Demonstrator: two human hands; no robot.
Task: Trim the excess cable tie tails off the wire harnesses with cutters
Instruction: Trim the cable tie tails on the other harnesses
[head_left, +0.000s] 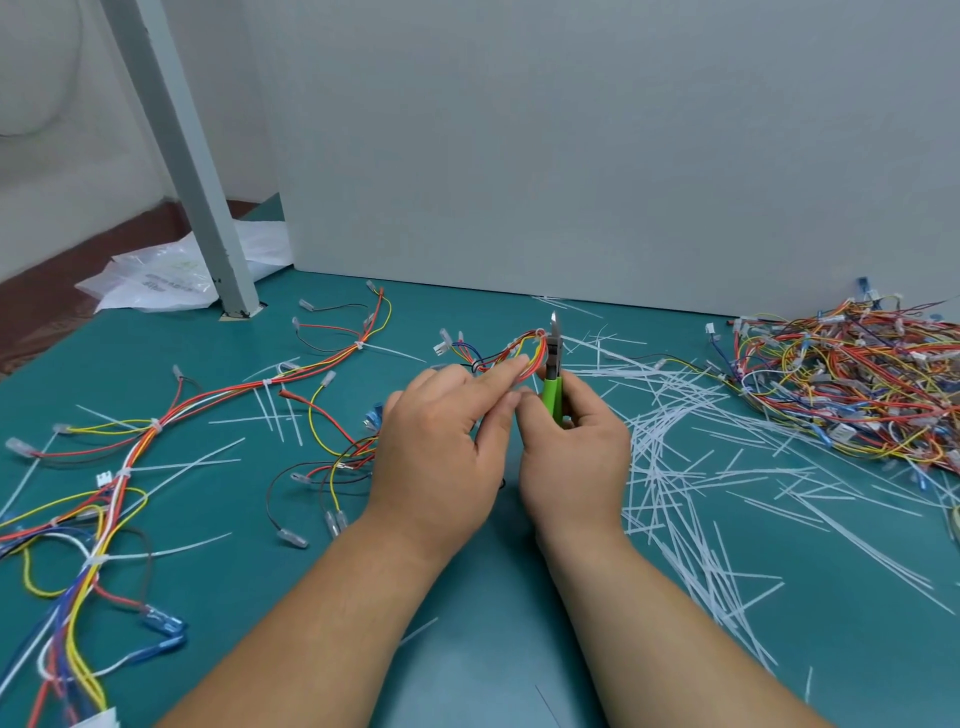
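Green-handled cutters (552, 382) stand upright in the right hand (574, 457), fingers curled round the handles and blades up against a loop of the wire harness (511, 354). The left hand (441, 441) sits just beside, back up, forefinger and thumb pinching the red and yellow wires left of the blades. Both forearms reach over the teal table (467, 654). White cut tails (675, 467) litter the right side, with a heap of harnesses (852, 384) beyond.

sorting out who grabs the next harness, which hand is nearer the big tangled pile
Right. The right hand is left of the pile; the left hand lies farther left.
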